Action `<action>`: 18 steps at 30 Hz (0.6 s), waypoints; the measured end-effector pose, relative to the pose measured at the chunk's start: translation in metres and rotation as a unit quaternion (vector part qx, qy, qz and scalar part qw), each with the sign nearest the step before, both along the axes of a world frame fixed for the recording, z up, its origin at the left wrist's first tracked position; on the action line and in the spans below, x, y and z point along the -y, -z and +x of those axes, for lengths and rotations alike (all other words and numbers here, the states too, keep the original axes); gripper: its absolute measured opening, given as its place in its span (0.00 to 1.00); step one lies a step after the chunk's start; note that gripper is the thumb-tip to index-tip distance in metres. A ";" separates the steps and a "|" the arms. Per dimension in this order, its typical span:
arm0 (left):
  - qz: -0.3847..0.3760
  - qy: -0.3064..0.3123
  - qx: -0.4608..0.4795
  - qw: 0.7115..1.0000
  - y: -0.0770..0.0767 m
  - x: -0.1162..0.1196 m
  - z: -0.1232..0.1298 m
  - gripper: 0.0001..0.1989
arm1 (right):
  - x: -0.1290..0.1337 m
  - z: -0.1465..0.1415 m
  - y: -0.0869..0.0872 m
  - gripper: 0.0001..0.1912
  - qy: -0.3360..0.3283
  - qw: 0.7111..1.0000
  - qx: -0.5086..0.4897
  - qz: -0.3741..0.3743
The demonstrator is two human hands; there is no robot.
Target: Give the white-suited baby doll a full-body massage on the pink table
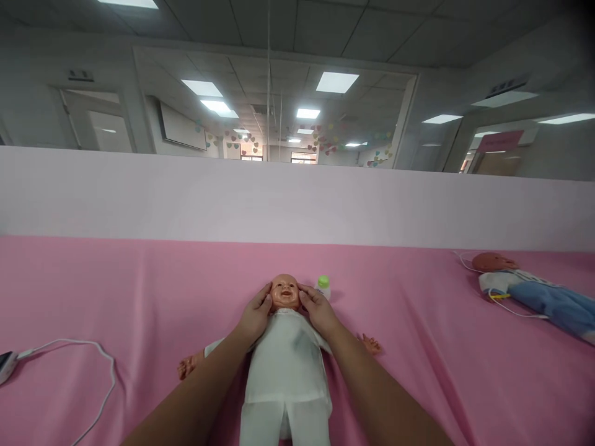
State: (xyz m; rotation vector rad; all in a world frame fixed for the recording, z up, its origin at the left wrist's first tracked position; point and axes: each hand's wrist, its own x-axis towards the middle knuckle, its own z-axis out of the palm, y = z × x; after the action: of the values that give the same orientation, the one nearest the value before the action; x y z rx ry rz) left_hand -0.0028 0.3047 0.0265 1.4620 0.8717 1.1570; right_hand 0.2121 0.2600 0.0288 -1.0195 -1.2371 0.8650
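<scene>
Just beyond my right grip (318, 310) a small bottle (323, 286) stands by the doll (284, 353). A white cable (100, 365) loops far left; another doll (530, 291) lies far right. Pink bench (409, 347) between lies open.

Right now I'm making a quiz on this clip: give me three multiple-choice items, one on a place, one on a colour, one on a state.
1. Where does the small bottle stand?
A. beside the doll's head
B. at the doll's feet
C. on the white cable

2. What colour is the sheet under the doll?
A. green
B. pink
C. grey

3. How are the hands placed?
A. both flat on the sheet
B. one lifts the bottle
C. one on each side of the doll's head

Answers:
1 A: it stands just beside the head.
2 B: the whole sheet is pink.
3 C: left hand and right hand touch the cheeks, holding nothing.
</scene>
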 end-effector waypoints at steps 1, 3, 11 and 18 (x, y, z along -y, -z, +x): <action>0.006 -0.009 -0.005 1.000 -0.001 0.001 -0.001 0.33 | 0.002 0.001 -0.002 0.30 0.005 1.000 0.025 0.004; 0.023 -0.029 -0.023 0.999 -0.005 0.003 -0.002 0.31 | 0.006 0.003 -0.007 0.29 0.008 0.997 0.071 0.003; 0.056 -0.093 -0.119 0.987 -0.037 0.012 -0.022 0.26 | 0.027 0.019 -0.035 0.20 0.037 0.981 0.189 -0.016; 0.050 -0.137 -0.102 0.984 -0.064 0.030 -0.026 0.17 | 0.034 0.046 -0.050 0.15 0.181 0.931 0.312 -0.054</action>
State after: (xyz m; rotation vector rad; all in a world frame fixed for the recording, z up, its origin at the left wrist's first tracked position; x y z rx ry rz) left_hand -0.0290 0.2743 0.0900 1.5981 1.2012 1.2822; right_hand 0.2585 0.2263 0.0791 -1.6304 -1.4608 0.3196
